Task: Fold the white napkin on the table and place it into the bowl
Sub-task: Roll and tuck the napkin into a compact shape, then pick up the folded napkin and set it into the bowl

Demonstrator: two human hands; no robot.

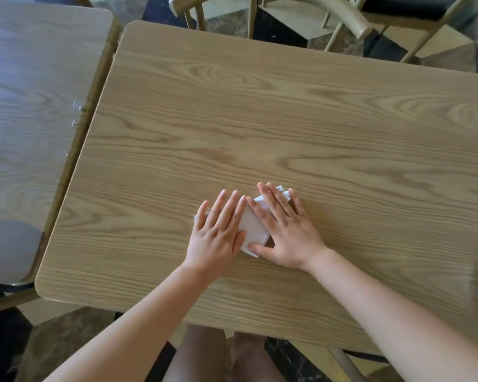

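White napkin (pixel 253 226), folded small, lies flat on the wooden table (pixel 260 119) near its front edge, pinned beneath both my palms. My left hand (pixel 218 232) and right hand (pixel 283 230) rest open, fingers spread and flat, gripping nothing; I judge this pressure sets the crease. A ruffled corner shows beyond my right fingertips, perhaps an unfolded layer. Bare tabletop extends far ahead and to both sides. No bowl is visible. A second table (pixel 31 106) adjoins at left; chairs (pixel 342 20) stand beyond.
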